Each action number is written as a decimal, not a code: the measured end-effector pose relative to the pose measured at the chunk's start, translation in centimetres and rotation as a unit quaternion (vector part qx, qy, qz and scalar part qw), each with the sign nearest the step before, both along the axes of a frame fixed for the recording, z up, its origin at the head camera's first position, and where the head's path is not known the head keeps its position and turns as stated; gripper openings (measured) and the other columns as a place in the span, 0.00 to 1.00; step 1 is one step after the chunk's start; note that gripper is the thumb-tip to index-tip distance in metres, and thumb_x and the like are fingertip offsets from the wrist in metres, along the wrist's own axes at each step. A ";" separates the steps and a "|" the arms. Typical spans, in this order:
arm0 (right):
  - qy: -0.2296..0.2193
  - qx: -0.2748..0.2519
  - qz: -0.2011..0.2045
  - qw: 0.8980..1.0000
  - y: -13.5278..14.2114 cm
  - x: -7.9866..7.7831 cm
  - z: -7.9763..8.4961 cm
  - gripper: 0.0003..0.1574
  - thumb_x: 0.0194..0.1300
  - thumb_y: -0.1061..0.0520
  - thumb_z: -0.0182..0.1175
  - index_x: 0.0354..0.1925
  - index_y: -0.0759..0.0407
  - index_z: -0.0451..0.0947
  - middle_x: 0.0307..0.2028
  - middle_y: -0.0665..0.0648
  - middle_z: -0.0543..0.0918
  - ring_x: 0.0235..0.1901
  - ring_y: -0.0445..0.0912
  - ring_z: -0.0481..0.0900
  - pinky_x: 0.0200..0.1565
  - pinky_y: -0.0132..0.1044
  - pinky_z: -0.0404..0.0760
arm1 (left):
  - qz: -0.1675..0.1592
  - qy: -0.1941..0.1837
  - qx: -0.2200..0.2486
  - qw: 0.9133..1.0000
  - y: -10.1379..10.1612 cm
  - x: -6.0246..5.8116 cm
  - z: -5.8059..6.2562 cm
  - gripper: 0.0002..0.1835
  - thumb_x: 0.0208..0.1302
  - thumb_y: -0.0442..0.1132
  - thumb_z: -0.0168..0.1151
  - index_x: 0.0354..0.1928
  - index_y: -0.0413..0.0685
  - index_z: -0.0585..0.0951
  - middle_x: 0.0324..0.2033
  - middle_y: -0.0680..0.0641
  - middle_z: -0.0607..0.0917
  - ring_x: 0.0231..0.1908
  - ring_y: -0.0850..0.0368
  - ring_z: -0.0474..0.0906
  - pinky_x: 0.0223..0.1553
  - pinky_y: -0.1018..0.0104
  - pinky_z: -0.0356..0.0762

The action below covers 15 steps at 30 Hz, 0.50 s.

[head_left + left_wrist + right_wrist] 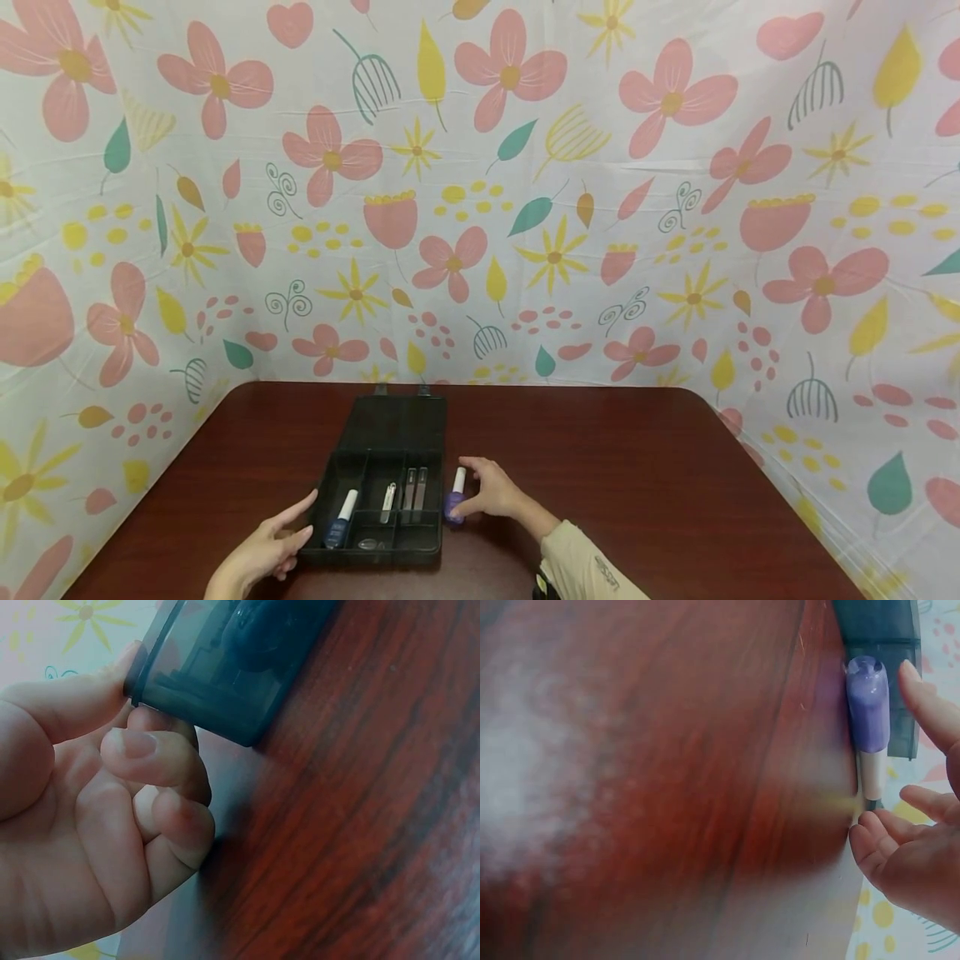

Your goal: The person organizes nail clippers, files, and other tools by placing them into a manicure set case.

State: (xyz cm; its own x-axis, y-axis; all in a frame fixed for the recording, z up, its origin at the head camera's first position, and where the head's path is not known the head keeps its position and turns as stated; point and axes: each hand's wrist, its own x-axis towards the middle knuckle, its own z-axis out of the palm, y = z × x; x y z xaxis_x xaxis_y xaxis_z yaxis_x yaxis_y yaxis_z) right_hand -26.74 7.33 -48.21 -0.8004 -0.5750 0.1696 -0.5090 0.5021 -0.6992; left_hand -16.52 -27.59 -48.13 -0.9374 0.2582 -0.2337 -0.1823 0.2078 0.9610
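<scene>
A black divided organizer box [397,554] lies on the table with its lid folded back. My left hand [262,546] is at its left side, and in the left wrist view my thumb and a finger grip the rim [146,682] while other fingers curl loosely below. Just outside the box's right wall lies a purple nail polish bottle [454,502] with a white cap, seen from its base end in the right wrist view [870,712]. My right hand [491,492] spreads around it, fingertips at the cap and thumb apart from the bottle.
Inside the box are a dark blue nail polish bottle [339,525], a nail clipper [387,502], two slim metal tools [415,492] and small clear items [369,544]. A floral curtain [525,208] surrounds the dark red wooden table [600,467].
</scene>
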 end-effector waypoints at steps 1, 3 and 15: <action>0.000 0.007 -0.003 1.000 0.0 0.0 0.0 0.50 0.39 0.55 0.74 0.57 0.75 0.63 0.52 0.68 0.70 0.45 0.59 0.69 0.43 0.43 0.71 | 0.000 0.000 0.000 1.000 0.0 0.0 0.0 0.36 0.65 0.38 0.51 0.67 0.37 0.44 0.12 0.54 0.64 0.14 0.62 0.60 0.20 0.67 0.64; 0.001 0.020 -0.011 1.000 -0.1 -0.1 -0.2 0.52 0.38 0.54 0.75 0.57 0.75 0.63 0.52 0.68 0.70 0.45 0.58 0.68 0.44 0.43 0.70 | 0.000 0.000 -0.001 1.000 0.1 0.0 0.0 0.36 0.65 0.38 0.51 0.67 0.37 0.44 0.12 0.54 0.64 0.14 0.62 0.60 0.20 0.67 0.64; 0.011 0.065 -0.019 0.998 -0.8 -0.6 -0.3 0.56 0.35 0.52 0.76 0.56 0.80 0.62 0.53 0.71 0.67 0.50 0.61 0.62 0.49 0.48 0.66 | 0.004 -0.005 0.000 1.000 0.0 -0.1 -0.1 0.36 0.65 0.39 0.51 0.67 0.38 0.44 0.12 0.54 0.64 0.13 0.62 0.60 0.19 0.67 0.63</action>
State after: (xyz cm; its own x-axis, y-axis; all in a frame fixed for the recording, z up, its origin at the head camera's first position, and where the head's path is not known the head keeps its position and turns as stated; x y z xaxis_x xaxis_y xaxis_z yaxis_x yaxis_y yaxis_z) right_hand -27.33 6.56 -48.54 -0.8191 -0.5622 0.1136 -0.5022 0.6074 -0.6155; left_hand -16.59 -27.58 -48.19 -0.9369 0.2513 -0.2432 -0.1933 0.2074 0.9590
